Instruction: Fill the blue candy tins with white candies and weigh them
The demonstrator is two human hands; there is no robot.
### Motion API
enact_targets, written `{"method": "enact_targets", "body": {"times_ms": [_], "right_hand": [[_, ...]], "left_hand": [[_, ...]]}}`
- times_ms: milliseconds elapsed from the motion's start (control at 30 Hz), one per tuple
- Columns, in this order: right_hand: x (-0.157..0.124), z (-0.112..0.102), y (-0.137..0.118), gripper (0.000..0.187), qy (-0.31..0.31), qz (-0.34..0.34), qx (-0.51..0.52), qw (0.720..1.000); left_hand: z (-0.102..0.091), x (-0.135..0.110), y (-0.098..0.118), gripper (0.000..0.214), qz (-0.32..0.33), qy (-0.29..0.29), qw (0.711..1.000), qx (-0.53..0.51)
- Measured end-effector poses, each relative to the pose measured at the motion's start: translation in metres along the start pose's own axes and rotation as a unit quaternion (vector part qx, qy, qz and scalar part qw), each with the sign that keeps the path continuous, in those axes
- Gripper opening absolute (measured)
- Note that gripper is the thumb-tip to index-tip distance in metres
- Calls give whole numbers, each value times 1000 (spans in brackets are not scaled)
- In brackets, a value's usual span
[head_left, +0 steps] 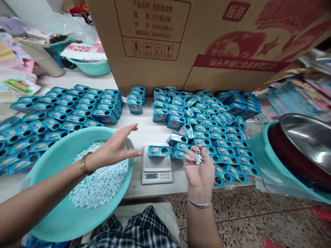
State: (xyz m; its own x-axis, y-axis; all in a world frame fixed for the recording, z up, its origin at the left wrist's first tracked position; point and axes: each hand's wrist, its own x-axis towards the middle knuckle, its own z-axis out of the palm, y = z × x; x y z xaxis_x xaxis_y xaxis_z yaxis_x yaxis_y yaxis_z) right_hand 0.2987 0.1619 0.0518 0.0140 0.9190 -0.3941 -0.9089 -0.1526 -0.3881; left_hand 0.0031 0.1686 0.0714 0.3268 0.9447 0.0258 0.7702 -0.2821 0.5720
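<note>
My left hand (115,146) is stretched out over the rim of a turquoise basin (49,186), thumb and fingers apart, with nothing in it. Inside the basin lies a heap of small pale blue and white candies (100,187). A white digital scale (157,168) stands between my hands, and a blue tin (158,151) with a dark round opening rests on its plate. Palm up, my right hand (199,172) has its fingers curled around a few pale candies (198,157). It is held in front of the blue tins right of the scale. The scale's digits are too blurred to read.
Rows of blue tins stand at the left (59,110) and right (217,134) of the white table (129,127). A large cardboard box (160,74) rises behind them. Stacked basins with a metal bowl (310,137) are at the right, and a turquoise bowl (93,68) is at the back left.
</note>
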Motion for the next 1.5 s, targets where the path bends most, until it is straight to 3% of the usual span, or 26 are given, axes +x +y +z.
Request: {"method": "enact_targets", "body": {"times_ms": [233, 433, 600, 867, 1233, 1500], "right_hand": [[12, 14, 6, 3, 26, -7, -19, 999], [14, 26, 14, 4, -19, 13, -7, 1000], [14, 33, 20, 3, -27, 25, 3, 999], [8, 37, 26, 10, -24, 14, 14, 1000], [12, 43, 41, 12, -52, -6, -19, 998], [18, 38, 39, 14, -47, 16, 1, 999]], "left_hand": [[16, 15, 13, 99, 69, -54, 996, -23], [35, 27, 36, 91, 101, -91, 991, 9], [47, 33, 48, 89, 111, -86, 989, 36], [54, 30, 47, 86, 90, -74, 991, 72], [71, 25, 40, 38, 81, -47, 993, 66], [72, 26, 39, 70, 69, -42, 994, 72]]}}
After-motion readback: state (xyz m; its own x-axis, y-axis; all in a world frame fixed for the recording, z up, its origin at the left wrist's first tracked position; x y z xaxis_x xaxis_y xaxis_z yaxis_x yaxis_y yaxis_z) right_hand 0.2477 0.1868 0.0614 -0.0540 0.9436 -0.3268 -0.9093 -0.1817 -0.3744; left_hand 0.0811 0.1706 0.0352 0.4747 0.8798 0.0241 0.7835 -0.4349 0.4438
